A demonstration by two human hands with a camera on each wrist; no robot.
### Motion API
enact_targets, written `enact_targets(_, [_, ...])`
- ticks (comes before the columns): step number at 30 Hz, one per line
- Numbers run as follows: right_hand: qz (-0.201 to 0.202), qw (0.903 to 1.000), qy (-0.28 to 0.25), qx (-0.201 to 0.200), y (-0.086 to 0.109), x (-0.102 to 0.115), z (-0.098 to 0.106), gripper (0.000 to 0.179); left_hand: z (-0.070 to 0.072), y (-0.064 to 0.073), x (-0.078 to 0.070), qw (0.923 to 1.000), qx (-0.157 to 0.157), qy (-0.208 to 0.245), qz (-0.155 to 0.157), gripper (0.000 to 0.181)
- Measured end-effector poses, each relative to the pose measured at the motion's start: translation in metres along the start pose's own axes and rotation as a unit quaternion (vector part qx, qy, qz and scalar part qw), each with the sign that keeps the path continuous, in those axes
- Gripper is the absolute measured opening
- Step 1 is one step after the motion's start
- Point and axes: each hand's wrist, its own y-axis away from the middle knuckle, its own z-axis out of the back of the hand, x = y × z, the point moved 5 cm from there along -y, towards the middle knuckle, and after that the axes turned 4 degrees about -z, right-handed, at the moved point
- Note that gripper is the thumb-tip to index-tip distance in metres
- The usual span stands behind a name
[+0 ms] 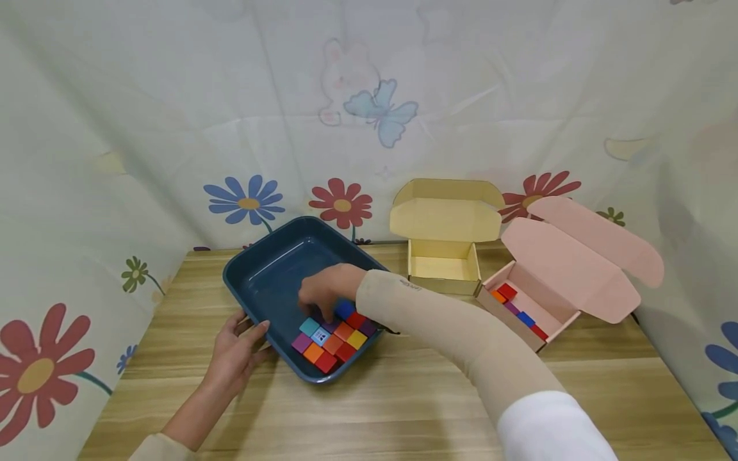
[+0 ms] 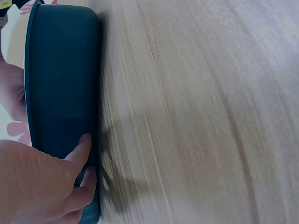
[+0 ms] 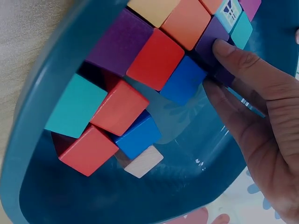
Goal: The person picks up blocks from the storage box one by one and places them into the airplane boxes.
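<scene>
A dark blue tray (image 1: 275, 282) holds colored wooden blocks, grouped at its near right end. My left hand (image 1: 235, 351) grips the tray's left side, thumb at the rim; in the left wrist view its fingers (image 2: 84, 151) lie against the outer wall. My right hand (image 1: 325, 289) reaches into the tray. In the right wrist view, its thumb and fingers pinch a dark purple block (image 3: 211, 41) beside a blue block (image 3: 183, 80) and a teal block (image 3: 242, 30). A red block (image 3: 155, 59) and several others lie nearby. The fingers partly hide the purple block.
An open yellow box (image 1: 444, 266) stands at the back, its lid raised. Right of it is an open pink box (image 1: 550, 304) with red blocks (image 1: 507, 292) and other colored blocks inside. A floral cloth (image 1: 369, 115) hangs behind the wooden table (image 1: 426, 410).
</scene>
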Motion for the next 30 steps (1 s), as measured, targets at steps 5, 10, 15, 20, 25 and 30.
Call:
enact_targets(5, [0.016, 0.9997, 0.012, -0.015, 0.000, 0.001, 0.003, 0.035, 0.000, 0.000, 0.000, 1.0000, -0.001, -0.001, -0.003, 0.073])
enact_targets(10, [0.027, 0.9992, 0.013, -0.027, 0.001, 0.000, 0.008, 0.030, -0.001, -0.001, 0.000, 1.0000, 0.002, 0.004, -0.005, 0.074])
enact_targets(15, [0.030, 0.9987, 0.014, -0.039, 0.005, -0.003, 0.016, 0.028, -0.001, -0.001, 0.000, 1.0000, 0.001, 0.004, -0.001, 0.074])
enact_targets(20, [0.025, 0.9977, 0.032, -0.055, 0.012, -0.006, 0.024, 0.031, -0.001, 0.000, 0.000, 1.0000, 0.001, 0.003, 0.001, 0.074])
enact_targets(25, [0.020, 0.9961, 0.051, -0.069, 0.021, -0.010, 0.030, 0.033, -0.001, 0.000, 0.000, 1.0000, 0.004, 0.004, 0.001, 0.074])
enact_targets(30, [0.021, 0.9928, 0.074, -0.092, 0.034, -0.012, 0.034, 0.034, 0.000, -0.001, 0.001, 1.0000, 0.003, 0.003, 0.002, 0.075])
